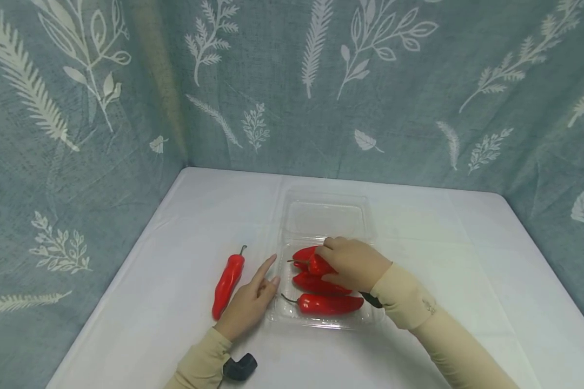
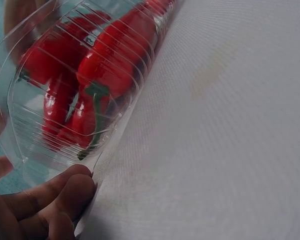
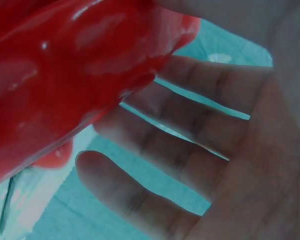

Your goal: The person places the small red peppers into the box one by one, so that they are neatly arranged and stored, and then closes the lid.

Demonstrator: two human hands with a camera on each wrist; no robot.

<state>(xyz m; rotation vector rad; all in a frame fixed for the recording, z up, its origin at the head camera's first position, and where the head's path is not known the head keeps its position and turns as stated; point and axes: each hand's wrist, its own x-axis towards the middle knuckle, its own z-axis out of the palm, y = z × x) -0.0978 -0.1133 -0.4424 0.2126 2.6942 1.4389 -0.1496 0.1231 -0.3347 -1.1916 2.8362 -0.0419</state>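
A clear plastic clamshell container (image 1: pixel 321 326) lies on the white table with its lid (image 1: pixel 326 216) folded back. Several long red peppers are in its base, among them a front pepper (image 1: pixel 328 304) with a green stem and a middle pepper (image 1: pixel 313 282). Over the far part of the base, my right hand (image 1: pixel 355 262) grips another red pepper (image 3: pixel 90 65) between thumb and fingers. At the container's left side is my left hand (image 1: pixel 248 305), index finger extended, its fingertips (image 2: pixel 77 192) close against the clear wall. One more red pepper (image 1: pixel 229 286) lies on the table left of that hand.
The white-covered table (image 1: pixel 443 243) stretches to either side of the container. Green-grey curtains (image 1: pixel 282 135) with white leaf patterns stand behind and at both sides. Dark wrist-mounted devices (image 1: pixel 240 368) sit below the wrists.
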